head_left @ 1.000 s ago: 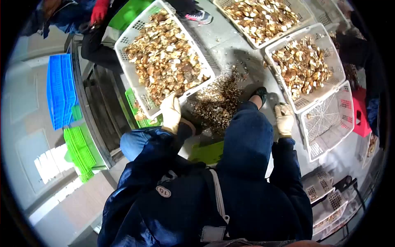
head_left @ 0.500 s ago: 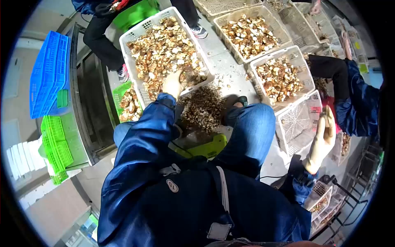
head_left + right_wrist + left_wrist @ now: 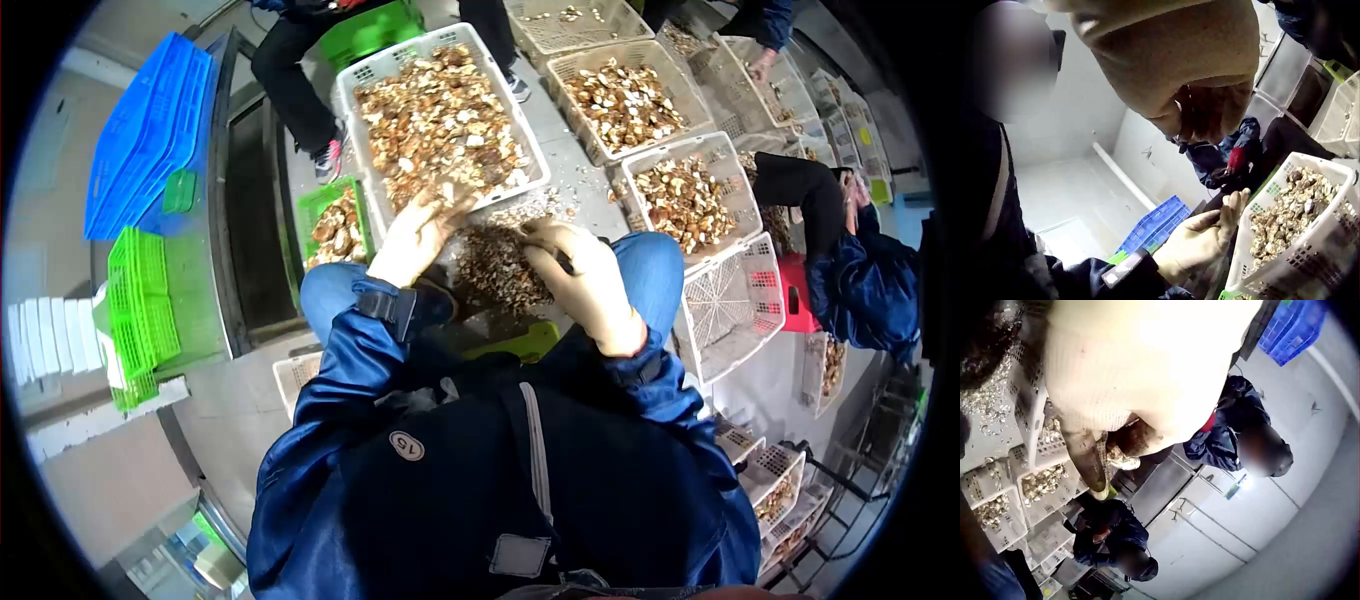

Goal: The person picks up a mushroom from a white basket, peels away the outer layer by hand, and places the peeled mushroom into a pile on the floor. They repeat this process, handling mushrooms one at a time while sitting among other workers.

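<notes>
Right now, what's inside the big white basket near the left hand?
The big white basket holds a wide heap of brown and cream pieces. The heap covers the bottom, so I can't see the lower pieces or anything hidden beneath.

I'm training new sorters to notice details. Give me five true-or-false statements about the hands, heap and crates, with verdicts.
1. The left hand and right hand both wear pale gloves. True.
2. The large white crate beyond the left hand is empty. False: brown and white pieces cover its bottom.
3. A dark heap lies on the floor. True.
4. The crate beside the red object is heaped full. False: its mesh bottom shows.
5. The tall crates at the far left are red. False: they are blue.
</notes>
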`<action>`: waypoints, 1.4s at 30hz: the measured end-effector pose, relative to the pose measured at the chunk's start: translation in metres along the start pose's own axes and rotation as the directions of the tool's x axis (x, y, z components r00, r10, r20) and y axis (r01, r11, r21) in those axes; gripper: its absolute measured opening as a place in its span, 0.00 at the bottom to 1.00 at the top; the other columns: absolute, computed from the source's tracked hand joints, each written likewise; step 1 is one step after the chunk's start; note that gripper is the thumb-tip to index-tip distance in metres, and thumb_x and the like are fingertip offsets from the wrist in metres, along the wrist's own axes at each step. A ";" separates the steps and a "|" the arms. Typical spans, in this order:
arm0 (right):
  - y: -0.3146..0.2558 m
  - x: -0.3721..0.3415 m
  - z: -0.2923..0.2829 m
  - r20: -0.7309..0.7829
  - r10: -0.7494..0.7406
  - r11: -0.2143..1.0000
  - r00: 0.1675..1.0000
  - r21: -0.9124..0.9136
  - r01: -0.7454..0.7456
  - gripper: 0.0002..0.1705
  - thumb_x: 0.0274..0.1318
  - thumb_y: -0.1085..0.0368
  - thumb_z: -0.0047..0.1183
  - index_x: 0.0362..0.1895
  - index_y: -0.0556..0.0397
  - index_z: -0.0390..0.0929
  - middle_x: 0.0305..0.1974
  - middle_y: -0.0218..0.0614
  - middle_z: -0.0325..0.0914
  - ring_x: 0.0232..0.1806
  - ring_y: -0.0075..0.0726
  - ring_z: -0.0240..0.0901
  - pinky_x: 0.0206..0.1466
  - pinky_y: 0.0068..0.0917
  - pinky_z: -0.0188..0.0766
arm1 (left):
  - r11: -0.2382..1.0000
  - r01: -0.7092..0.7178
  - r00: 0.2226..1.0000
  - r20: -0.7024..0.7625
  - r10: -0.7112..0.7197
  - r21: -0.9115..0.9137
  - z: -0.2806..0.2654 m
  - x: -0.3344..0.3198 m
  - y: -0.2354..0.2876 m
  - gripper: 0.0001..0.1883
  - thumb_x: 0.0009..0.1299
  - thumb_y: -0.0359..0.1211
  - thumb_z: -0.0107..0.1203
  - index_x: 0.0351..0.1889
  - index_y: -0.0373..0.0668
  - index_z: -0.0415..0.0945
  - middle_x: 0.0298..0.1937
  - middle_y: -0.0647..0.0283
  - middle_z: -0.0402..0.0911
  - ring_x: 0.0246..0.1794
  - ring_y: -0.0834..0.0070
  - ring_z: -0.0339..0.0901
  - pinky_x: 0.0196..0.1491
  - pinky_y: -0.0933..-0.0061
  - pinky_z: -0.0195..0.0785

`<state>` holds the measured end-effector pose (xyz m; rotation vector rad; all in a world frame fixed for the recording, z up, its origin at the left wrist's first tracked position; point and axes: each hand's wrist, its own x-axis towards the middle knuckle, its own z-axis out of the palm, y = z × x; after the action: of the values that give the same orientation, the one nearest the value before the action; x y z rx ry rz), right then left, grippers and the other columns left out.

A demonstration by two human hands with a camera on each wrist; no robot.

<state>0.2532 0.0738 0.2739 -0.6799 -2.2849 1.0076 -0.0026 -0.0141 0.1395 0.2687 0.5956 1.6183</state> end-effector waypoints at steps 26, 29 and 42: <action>0.128 0.015 -0.007 0.106 0.601 0.770 0.792 -0.341 -0.539 0.14 0.60 0.57 0.62 0.43 0.52 0.84 0.33 0.47 0.83 0.29 0.44 0.80 0.35 0.32 0.74 | 0.989 0.127 0.992 -0.022 -0.126 0.077 0.099 0.027 -0.026 0.33 0.76 0.25 0.46 0.78 0.45 0.48 0.71 0.49 0.64 0.71 0.52 0.64 0.70 0.63 0.62; 0.127 -0.003 0.000 -0.087 0.237 0.967 0.968 0.114 -0.227 0.14 0.60 0.57 0.61 0.43 0.53 0.84 0.30 0.43 0.84 0.30 0.37 0.81 0.36 0.30 0.74 | 0.951 0.104 0.995 -0.034 -0.098 0.291 0.106 0.015 -0.028 0.37 0.74 0.24 0.49 0.79 0.42 0.44 0.66 0.52 0.71 0.64 0.64 0.71 0.63 0.74 0.67; 0.147 0.001 0.022 0.405 0.108 0.946 0.908 -0.321 0.030 0.10 0.58 0.64 0.48 0.31 0.51 0.81 0.30 0.45 0.81 0.29 0.48 0.80 0.36 0.43 0.78 | 0.834 0.240 0.918 -0.396 -0.029 0.496 0.083 0.036 -0.047 0.17 0.70 0.25 0.60 0.55 0.35 0.72 0.39 0.63 0.79 0.33 0.79 0.76 0.39 0.83 0.73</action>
<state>0.2707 0.1503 0.1480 -0.6921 -2.8676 0.8687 0.0736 0.0405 0.1783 0.3199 1.3453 1.3373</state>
